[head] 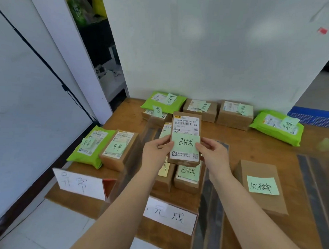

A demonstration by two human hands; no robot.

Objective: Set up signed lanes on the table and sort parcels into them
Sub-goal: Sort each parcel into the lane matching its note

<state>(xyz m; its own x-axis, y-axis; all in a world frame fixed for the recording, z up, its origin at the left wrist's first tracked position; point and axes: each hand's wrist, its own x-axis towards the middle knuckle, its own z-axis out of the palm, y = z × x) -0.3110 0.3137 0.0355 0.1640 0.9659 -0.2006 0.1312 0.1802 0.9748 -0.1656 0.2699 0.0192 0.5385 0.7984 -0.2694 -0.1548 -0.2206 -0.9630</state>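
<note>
behind the held parcel (185, 138), the hands (185, 155) half-hide stacked boxes (188, 178).

I log brown cardboard boxes (235, 115) bearing pale green notes (262, 185) inked black, bright green mailer bags (277, 126), white signs (79, 183), a brown wooden table (252, 146).
</note>
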